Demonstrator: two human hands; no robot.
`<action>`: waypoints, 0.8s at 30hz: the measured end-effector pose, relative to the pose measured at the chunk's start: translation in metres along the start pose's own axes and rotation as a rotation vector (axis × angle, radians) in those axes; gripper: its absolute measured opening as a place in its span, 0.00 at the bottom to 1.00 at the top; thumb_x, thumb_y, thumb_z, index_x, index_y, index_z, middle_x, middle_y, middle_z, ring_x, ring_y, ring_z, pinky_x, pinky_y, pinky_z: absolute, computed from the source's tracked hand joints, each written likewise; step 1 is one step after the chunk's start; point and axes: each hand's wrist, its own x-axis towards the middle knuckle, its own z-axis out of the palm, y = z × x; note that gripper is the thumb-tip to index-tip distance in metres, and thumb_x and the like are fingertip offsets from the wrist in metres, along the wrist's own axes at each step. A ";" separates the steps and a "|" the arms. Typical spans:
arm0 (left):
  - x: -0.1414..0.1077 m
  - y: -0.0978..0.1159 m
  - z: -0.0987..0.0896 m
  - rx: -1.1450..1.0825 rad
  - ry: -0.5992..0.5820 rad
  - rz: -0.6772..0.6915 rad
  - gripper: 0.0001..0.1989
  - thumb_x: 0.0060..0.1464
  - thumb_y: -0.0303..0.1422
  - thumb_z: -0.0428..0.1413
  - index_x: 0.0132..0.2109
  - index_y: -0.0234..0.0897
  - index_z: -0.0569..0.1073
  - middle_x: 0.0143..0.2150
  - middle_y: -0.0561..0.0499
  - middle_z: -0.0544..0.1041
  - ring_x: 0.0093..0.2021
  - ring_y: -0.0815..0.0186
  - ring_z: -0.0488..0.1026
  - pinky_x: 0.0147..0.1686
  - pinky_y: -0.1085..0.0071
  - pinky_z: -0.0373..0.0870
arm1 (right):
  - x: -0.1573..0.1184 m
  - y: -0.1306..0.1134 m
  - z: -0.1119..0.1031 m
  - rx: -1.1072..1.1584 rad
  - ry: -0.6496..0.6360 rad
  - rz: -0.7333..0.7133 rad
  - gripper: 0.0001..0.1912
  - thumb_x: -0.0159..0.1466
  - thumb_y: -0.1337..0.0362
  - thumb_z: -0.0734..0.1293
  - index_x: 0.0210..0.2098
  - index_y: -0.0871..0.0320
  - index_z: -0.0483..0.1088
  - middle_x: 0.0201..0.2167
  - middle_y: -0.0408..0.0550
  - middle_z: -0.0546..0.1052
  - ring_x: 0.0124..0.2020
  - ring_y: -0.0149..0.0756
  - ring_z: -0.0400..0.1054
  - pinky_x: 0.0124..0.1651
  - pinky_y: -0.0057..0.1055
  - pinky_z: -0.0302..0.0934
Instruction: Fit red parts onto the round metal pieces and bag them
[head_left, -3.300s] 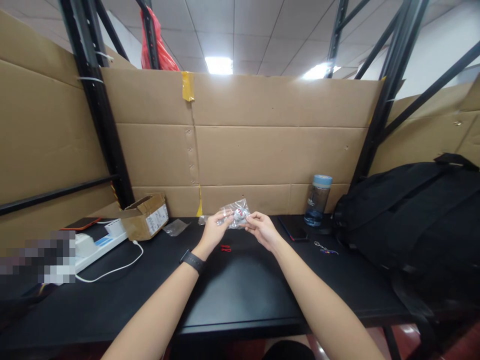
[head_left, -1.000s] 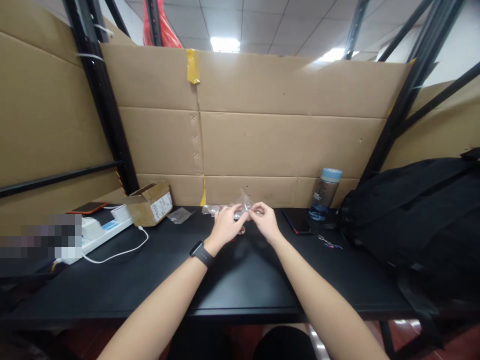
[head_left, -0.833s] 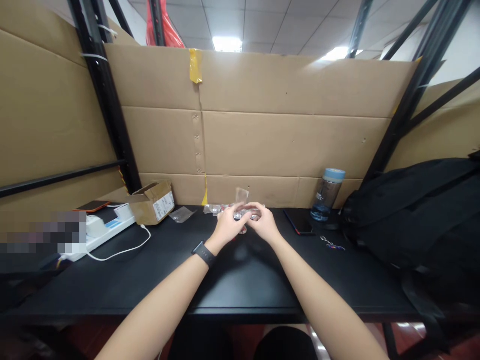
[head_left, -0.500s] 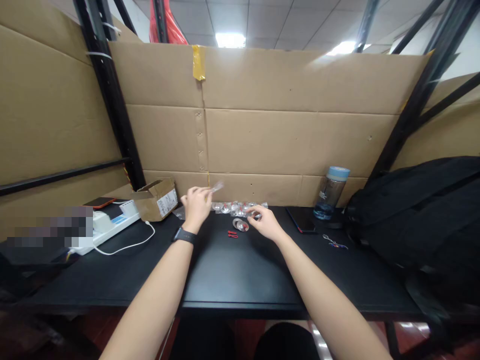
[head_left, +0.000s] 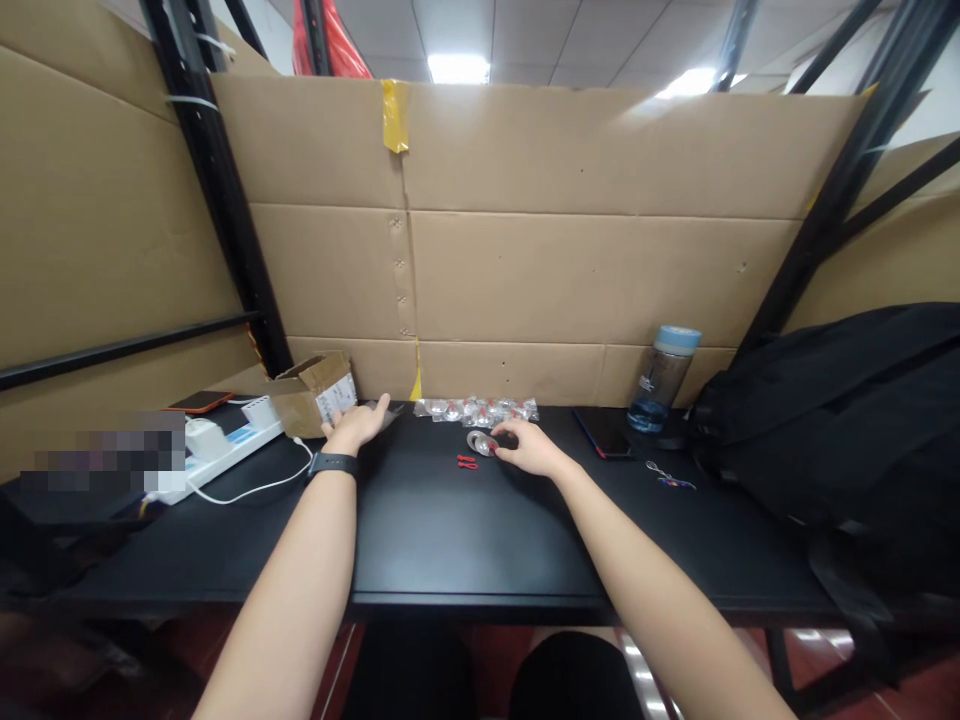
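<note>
Now the left hand (head_left: 355, 424) is lying flat and released on the black table (head_left: 450, 540), fingers spread over a clear empty bag (head_left: 384, 412) just beside the cardboard box (head_left: 315, 392). At three o'clock from it, the right hand (head_left: 527, 449) is pinching a small silver disc (head_left: 480, 443); two red clips (head_left: 466, 462) are lying at seven o'clock of the disc, packets (head_left: 477, 408) at twelve.

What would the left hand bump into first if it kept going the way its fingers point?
Probably the crumpled clear plastic bag right at the fingertips of the left hand. Behind that stands the brown cardboard wall. Depth is hard to judge, so the hand may already be touching the bag.
</note>
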 end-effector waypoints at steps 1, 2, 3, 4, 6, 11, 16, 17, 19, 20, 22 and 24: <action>0.000 0.001 0.000 -0.003 0.001 -0.002 0.40 0.61 0.59 0.38 0.52 0.33 0.80 0.58 0.31 0.74 0.62 0.32 0.62 0.55 0.39 0.60 | 0.000 0.002 0.002 -0.006 -0.006 0.004 0.17 0.58 0.65 0.73 0.48 0.57 0.76 0.47 0.51 0.80 0.47 0.43 0.73 0.53 0.38 0.65; -0.001 0.004 -0.001 -0.006 0.004 0.003 0.40 0.62 0.58 0.36 0.52 0.32 0.80 0.60 0.31 0.73 0.63 0.31 0.61 0.55 0.38 0.59 | 0.000 0.003 0.003 -0.012 -0.008 0.007 0.19 0.58 0.64 0.74 0.49 0.57 0.76 0.48 0.52 0.80 0.49 0.43 0.73 0.54 0.38 0.64; -0.003 0.007 -0.001 -0.009 0.010 0.012 0.40 0.63 0.58 0.35 0.52 0.32 0.80 0.61 0.31 0.72 0.63 0.31 0.60 0.55 0.37 0.58 | 0.001 0.004 0.006 -0.019 -0.006 0.011 0.20 0.58 0.62 0.74 0.50 0.57 0.75 0.49 0.52 0.79 0.50 0.44 0.73 0.55 0.39 0.64; -0.005 0.011 -0.001 -0.014 0.026 0.035 0.39 0.64 0.56 0.34 0.53 0.34 0.80 0.63 0.33 0.70 0.64 0.32 0.59 0.56 0.38 0.57 | 0.001 0.004 0.008 -0.028 -0.002 0.015 0.21 0.57 0.61 0.74 0.50 0.57 0.75 0.50 0.53 0.79 0.51 0.45 0.72 0.56 0.40 0.63; -0.013 0.024 0.000 -0.040 0.088 0.139 0.34 0.66 0.53 0.34 0.52 0.41 0.80 0.65 0.40 0.70 0.64 0.37 0.58 0.56 0.41 0.58 | 0.003 0.004 0.013 -0.047 0.001 0.019 0.23 0.57 0.59 0.75 0.51 0.57 0.74 0.49 0.53 0.79 0.52 0.46 0.72 0.56 0.40 0.63; -0.039 0.067 0.008 -0.165 0.190 0.542 0.18 0.65 0.45 0.48 0.45 0.46 0.81 0.56 0.47 0.77 0.58 0.49 0.65 0.54 0.52 0.62 | 0.008 0.000 0.022 -0.070 0.017 0.027 0.17 0.57 0.59 0.74 0.46 0.55 0.75 0.43 0.50 0.81 0.45 0.44 0.75 0.51 0.37 0.65; -0.063 0.098 0.026 -0.223 0.089 0.766 0.10 0.61 0.39 0.55 0.39 0.45 0.82 0.50 0.48 0.79 0.53 0.53 0.69 0.54 0.56 0.63 | 0.009 -0.005 0.016 -0.002 0.142 0.113 0.21 0.53 0.63 0.75 0.46 0.54 0.74 0.38 0.48 0.81 0.39 0.42 0.75 0.45 0.36 0.67; -0.067 0.102 0.029 -0.242 0.071 0.796 0.09 0.60 0.38 0.57 0.39 0.45 0.82 0.50 0.48 0.79 0.53 0.53 0.69 0.54 0.56 0.63 | 0.008 -0.006 0.013 0.076 0.193 0.127 0.21 0.53 0.62 0.75 0.46 0.54 0.74 0.38 0.48 0.81 0.37 0.41 0.75 0.45 0.36 0.68; -0.074 0.108 0.035 -0.317 0.045 0.862 0.07 0.58 0.38 0.60 0.42 0.45 0.81 0.49 0.48 0.79 0.53 0.53 0.70 0.55 0.56 0.63 | 0.008 -0.009 0.007 0.310 0.262 0.145 0.21 0.53 0.59 0.76 0.45 0.56 0.72 0.37 0.48 0.81 0.37 0.39 0.76 0.46 0.37 0.70; -0.077 0.111 0.036 -0.368 0.037 0.897 0.08 0.58 0.38 0.60 0.43 0.44 0.81 0.49 0.48 0.79 0.53 0.54 0.71 0.55 0.57 0.64 | 0.008 -0.011 0.005 0.440 0.269 0.147 0.22 0.53 0.58 0.76 0.45 0.56 0.71 0.38 0.49 0.81 0.38 0.40 0.77 0.47 0.37 0.70; -0.081 0.116 0.039 -0.473 0.032 0.953 0.08 0.59 0.37 0.60 0.44 0.41 0.79 0.48 0.47 0.79 0.51 0.56 0.72 0.55 0.59 0.65 | 0.007 -0.016 0.000 0.645 0.243 0.144 0.25 0.52 0.56 0.77 0.45 0.56 0.70 0.39 0.51 0.81 0.42 0.41 0.77 0.49 0.39 0.70; -0.083 0.119 0.039 -0.549 0.046 0.969 0.06 0.60 0.34 0.58 0.42 0.40 0.78 0.46 0.47 0.79 0.49 0.58 0.73 0.55 0.60 0.66 | 0.006 -0.021 -0.003 0.746 0.211 0.137 0.26 0.51 0.55 0.78 0.46 0.56 0.70 0.40 0.51 0.81 0.43 0.42 0.77 0.50 0.40 0.70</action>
